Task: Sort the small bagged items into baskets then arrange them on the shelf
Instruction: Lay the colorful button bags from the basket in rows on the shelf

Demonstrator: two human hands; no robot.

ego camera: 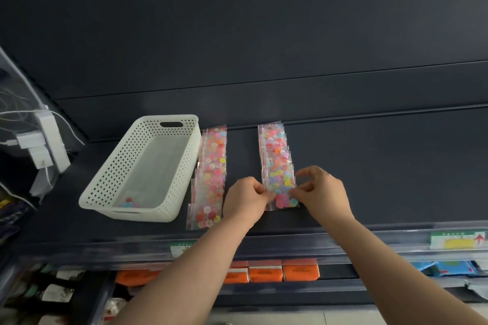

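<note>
Two rows of small clear bags filled with colourful buttons lie on the dark shelf (369, 179). The left row (211, 174) runs beside a white perforated basket (182, 166). At the near end of the right row (277, 155), a button bag (284, 199) is pinched by both hands. My left hand (245, 198) holds its left edge and my right hand (322, 190) holds its right edge. One last button bag (130, 203) lies inside the basket at its near end.
A white power strip with plugs and cables (45, 140) hangs at the left. The shelf's front rail carries price labels (456, 240). Orange packs (282, 270) and other goods fill the lower shelves.
</note>
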